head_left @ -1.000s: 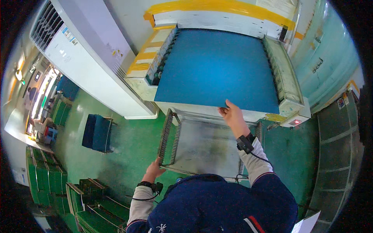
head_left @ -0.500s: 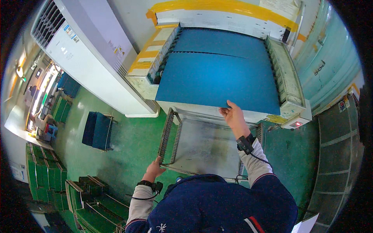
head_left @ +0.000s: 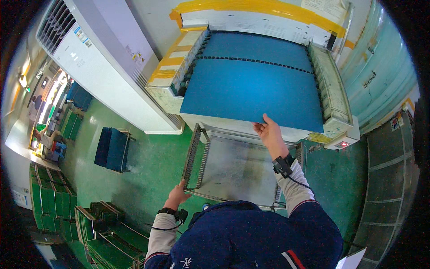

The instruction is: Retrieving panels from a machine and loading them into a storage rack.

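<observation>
A large flat blue board (head_left: 251, 92) lies on the rollers of a conveyor machine (head_left: 333, 85), its near edge reaching the machine's front. My right hand (head_left: 270, 134) is at that near edge, right of its middle, with the fingers closed on it. Beyond it lies a second blue board (head_left: 260, 46), with a dark strip of rollers showing between the two. Below the machine's front stands a metal slotted rack (head_left: 197, 154) with toothed sides and a grey base. My left hand (head_left: 178, 195) is wrapped round the rack's near left corner.
A tall white air conditioner (head_left: 103, 67) stands left of the machine. Farther left, a rack of blue boards (head_left: 112, 150) is on the green floor; stacks of green boards (head_left: 53, 197) fill the lower left. A dark panelled cabinet (head_left: 387, 179) and a clear plastic curtain (head_left: 380, 67) are at right.
The strip between the two blue boards has widened toward the right and now shows rollers all along. My hands have barely moved. A person far left has shifted.
</observation>
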The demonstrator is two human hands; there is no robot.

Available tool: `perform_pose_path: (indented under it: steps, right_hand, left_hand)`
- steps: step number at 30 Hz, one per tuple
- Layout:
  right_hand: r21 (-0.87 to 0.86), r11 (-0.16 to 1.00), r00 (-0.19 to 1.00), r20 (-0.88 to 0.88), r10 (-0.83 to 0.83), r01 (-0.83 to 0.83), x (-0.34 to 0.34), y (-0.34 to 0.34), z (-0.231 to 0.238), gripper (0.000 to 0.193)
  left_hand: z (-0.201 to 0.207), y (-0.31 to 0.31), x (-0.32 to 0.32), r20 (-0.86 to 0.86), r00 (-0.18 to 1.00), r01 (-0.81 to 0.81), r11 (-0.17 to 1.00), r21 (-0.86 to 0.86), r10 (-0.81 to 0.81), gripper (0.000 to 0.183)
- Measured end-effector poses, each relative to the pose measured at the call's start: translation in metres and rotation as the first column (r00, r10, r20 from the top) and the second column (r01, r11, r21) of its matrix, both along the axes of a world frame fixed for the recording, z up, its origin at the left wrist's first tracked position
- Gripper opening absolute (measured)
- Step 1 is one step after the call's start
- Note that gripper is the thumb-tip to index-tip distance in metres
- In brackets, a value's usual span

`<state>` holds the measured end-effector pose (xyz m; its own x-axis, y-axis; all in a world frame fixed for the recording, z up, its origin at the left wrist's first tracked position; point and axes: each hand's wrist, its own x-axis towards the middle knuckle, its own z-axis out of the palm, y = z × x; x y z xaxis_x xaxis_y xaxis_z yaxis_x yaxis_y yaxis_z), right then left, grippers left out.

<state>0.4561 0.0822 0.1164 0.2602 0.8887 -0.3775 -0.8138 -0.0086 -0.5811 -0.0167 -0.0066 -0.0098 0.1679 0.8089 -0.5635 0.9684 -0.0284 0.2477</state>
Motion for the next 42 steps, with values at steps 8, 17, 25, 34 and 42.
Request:
perform_pose_path:
  steps: [8,17,25,34,42]
  right_hand:
    - [0.026,1.000,1.000,-0.009,0.017,-0.017,0.006,0.007,-0.009,0.022]
    - [0.004,1.000,1.000,0.013,0.018,-0.018,0.010,0.012,-0.012,0.023]
    - [-0.026,0.998,0.995,0.082,0.055,-0.053,0.007,0.013,-0.006,0.025]
    - [-0.059,0.996,0.987,0.142,0.070,-0.062,0.014,-0.043,-0.019,0.037]
    - [-0.409,0.894,0.961,0.264,-0.079,0.185,0.045,-0.210,-0.086,0.039]
  left_hand:
    - [-0.001,0.001,-0.002,0.005,1.000,0.009,1.000,-0.008,-0.009,0.085]
    - [0.012,0.005,0.006,-0.062,0.998,-0.004,0.998,-0.064,0.000,0.089]
    - [-0.010,0.003,-0.009,-0.011,1.000,0.014,0.999,-0.047,-0.015,0.091]
    - [-0.004,0.006,-0.007,0.009,0.999,0.050,0.999,0.008,-0.050,0.086]
    - [0.002,0.021,-0.013,0.054,0.987,0.149,0.985,0.091,-0.155,0.066]
